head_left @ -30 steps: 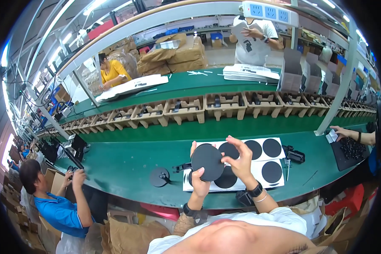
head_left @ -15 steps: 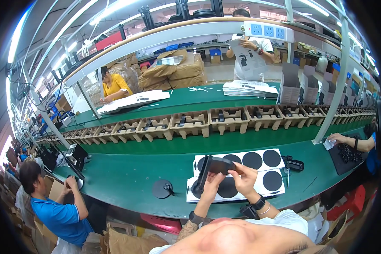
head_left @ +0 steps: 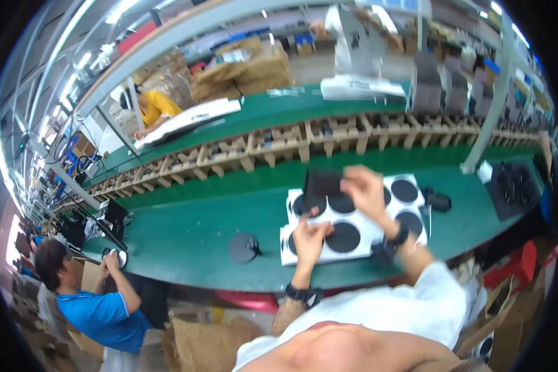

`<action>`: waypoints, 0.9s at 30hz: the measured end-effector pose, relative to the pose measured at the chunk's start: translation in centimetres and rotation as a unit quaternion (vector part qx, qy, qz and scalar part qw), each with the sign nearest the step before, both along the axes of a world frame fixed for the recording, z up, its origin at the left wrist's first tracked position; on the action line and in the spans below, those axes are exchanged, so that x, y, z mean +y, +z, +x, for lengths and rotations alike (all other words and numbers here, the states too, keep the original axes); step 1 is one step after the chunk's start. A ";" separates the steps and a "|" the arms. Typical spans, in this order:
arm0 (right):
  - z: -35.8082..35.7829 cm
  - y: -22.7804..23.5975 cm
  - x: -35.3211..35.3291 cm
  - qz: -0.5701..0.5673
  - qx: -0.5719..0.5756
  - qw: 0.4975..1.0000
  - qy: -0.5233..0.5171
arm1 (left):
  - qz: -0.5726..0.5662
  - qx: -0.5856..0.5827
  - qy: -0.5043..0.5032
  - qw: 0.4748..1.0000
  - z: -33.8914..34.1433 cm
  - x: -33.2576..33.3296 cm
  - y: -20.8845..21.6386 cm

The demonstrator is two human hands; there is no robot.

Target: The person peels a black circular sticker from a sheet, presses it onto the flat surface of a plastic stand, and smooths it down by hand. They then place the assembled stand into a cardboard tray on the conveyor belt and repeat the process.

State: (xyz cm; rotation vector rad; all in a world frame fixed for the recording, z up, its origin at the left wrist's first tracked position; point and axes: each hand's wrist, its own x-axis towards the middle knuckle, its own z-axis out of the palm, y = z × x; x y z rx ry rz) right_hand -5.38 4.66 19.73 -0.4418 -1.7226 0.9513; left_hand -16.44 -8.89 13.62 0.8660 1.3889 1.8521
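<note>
A black plastic stand part (head_left: 323, 183) with a flat rectangular plate hangs above the bench, blurred by motion. My right hand (head_left: 367, 191) pinches its right side. Below it, my left hand (head_left: 311, 239) has thumb and fingers apart; its fingertips come close to the part's lower end, and I cannot tell whether they touch. Beneath both hands lie white sheets (head_left: 367, 235) bearing large black round pads (head_left: 343, 237). A black disc with a small stem (head_left: 245, 248) rests on the bench to the left.
A black clamp-like part (head_left: 438, 199) sits right of the sheets, before a dark mat (head_left: 509, 189) with small black pieces. Moulded brown trays (head_left: 279, 144) line the far side of the green bench (head_left: 180, 248). A metal post (head_left: 491, 105) rises at right. A co-worker in blue (head_left: 102, 310) works at left.
The black part has moved farther out, with my right hand on it. My left hand has loosened from around it and its fingers have parted. The whole view has shifted.
</note>
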 end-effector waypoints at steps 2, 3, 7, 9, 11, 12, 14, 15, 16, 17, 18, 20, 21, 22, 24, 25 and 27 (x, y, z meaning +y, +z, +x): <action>-2.5 3.0 2.8 0.044 -0.071 0.994 -0.066 | -0.016 0.062 0.036 0.997 -0.7 -2.0 -0.3; -4.4 4.0 5.1 0.075 -0.063 0.992 -0.073 | 0.001 0.131 0.075 0.988 -0.8 -2.7 -0.3; -14.0 5.4 15.8 0.162 -0.178 0.961 -0.138 | -0.005 0.417 0.125 0.900 -2.7 -3.0 -3.6; -18.1 4.8 20.5 0.192 -0.249 0.931 -0.186 | -0.009 0.437 0.130 0.890 -2.0 -2.9 -4.1; -22.0 3.6 23.5 0.215 -0.283 0.914 -0.197 | -0.023 0.479 0.153 0.864 -1.4 -3.1 -4.3; -23.8 3.0 24.0 0.215 -0.341 0.891 -0.210 | -0.023 0.480 0.159 0.863 -1.4 -3.3 -4.6; -25.3 1.6 25.5 0.217 -0.391 0.864 -0.231 | -0.016 0.456 0.161 0.875 -1.1 -3.2 -4.5; -24.5 0.5 26.6 0.202 -0.401 0.862 -0.236 | -0.008 0.445 0.157 0.882 -0.8 -2.9 -4.2; -24.5 -0.6 26.8 0.187 -0.412 0.861 -0.232 | -0.007 0.446 0.159 0.881 -0.8 -2.9 -4.2; -25.1 -1.0 26.0 0.189 -0.410 0.863 -0.227 | -0.012 0.444 0.164 0.881 -0.9 -3.0 -4.3; -25.3 -1.6 25.3 0.202 -0.394 0.868 -0.226 | -0.015 0.442 0.166 0.881 -0.9 -3.1 -4.3; -25.4 -2.3 23.3 0.218 -0.376 0.872 -0.226 | -0.016 0.440 0.170 0.882 -1.2 -3.3 -4.6; -25.6 -2.7 21.9 0.236 -0.393 0.862 -0.215 | -0.024 0.448 0.178 0.876 -1.6 -3.5 -4.7; -25.1 -2.8 21.6 0.253 -0.410 0.851 -0.211 | -0.027 0.456 0.182 0.871 -1.6 -3.4 -4.6; -23.9 -2.7 21.7 0.212 -0.466 0.843 -0.164 | -0.022 0.464 0.180 0.867 -1.3 -2.8 -4.2; -23.3 -3.3 20.8 0.210 -0.468 0.842 -0.167 | -0.025 0.464 0.181 0.867 -1.4 -2.6 -4.4; -22.2 -4.2 19.1 0.179 -0.484 0.842 -0.157 | -0.032 0.467 0.183 0.864 -1.2 -2.5 -4.5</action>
